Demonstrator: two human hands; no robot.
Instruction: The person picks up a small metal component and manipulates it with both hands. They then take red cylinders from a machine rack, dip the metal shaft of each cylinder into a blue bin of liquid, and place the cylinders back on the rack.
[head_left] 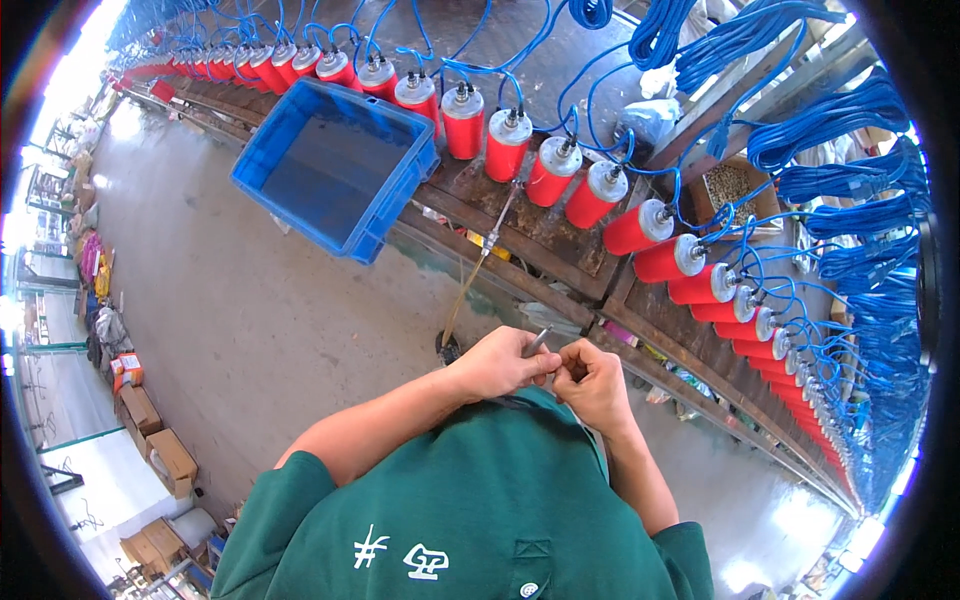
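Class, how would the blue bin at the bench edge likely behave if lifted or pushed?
The blue bin would probably stay stiff, as its walls stand up unsupported. It looks like hollow plastic, so likely light for its size. Pushed outward, it might tip, since it appears to overhang the bench.

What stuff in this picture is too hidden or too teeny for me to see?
All in the head view:
- The grey rod's lower end: hidden by the left hand.
- Whether the right hand pinches anything: its curled fingers hide that.
- The little pieces in the open box: too small to tell.
- The farthest red cylinders at left: too tiny to count.
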